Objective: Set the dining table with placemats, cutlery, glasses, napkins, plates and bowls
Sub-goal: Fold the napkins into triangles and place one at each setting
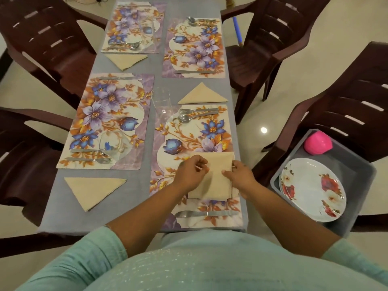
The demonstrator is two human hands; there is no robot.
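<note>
Head view: napkin (218, 175) lies on the placemat (195, 143) at five o'clock on the desk (130, 66). Left hand (192, 174) and right hand (238, 175) pinch its folds. Napkin step, seemingly; next calls for folding a triangle, placing it alongside.

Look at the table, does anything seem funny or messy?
Mostly tidy. The one oddity: the glass on the near left placemat seems tipped on its side, while the glass mid-table stands upright.
</note>
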